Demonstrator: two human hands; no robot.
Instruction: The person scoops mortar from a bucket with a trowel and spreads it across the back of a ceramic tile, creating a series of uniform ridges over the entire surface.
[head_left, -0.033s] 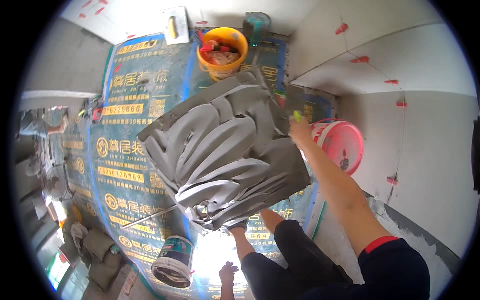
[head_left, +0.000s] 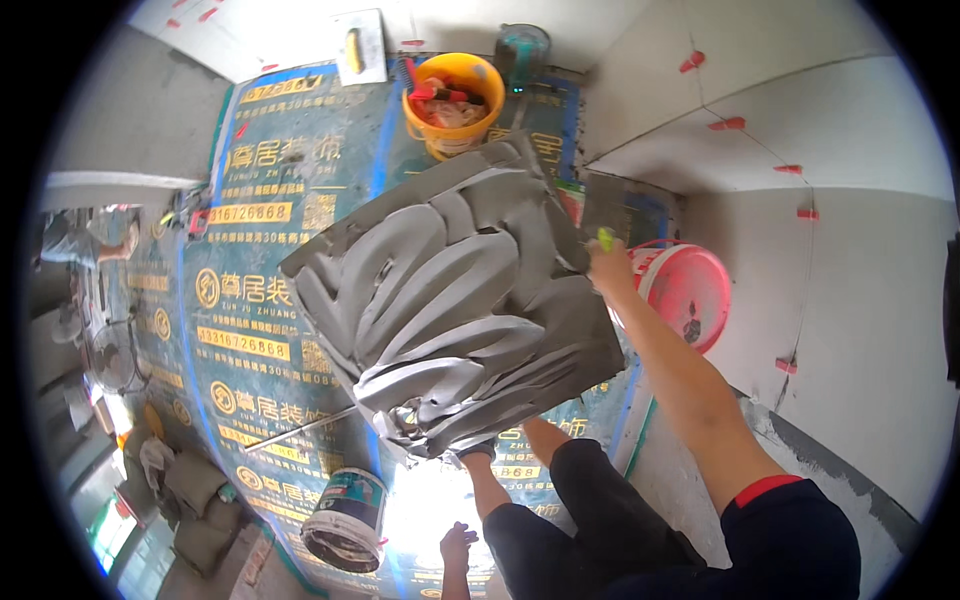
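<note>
The left hand (head_left: 478,450) props the tile (head_left: 455,300) from beneath at its near edge; I cannot tell how its fingers sit. The tile tilts up over the floor sheet (head_left: 250,300), its back already covered in grey mortar swipes, uneven and not combed. The right hand (head_left: 606,262) grips a trowel (head_left: 603,208) at the tile's far edge. Beyond stand a pink bucket (head_left: 690,290) and an orange bucket (head_left: 452,100).

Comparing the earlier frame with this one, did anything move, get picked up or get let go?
No visible change. The right hand holds the trowel at the edge of the mortar-covered tile, as before. The left hand is under the tile's lower edge. The orange bucket and pink bucket have not moved.
</note>
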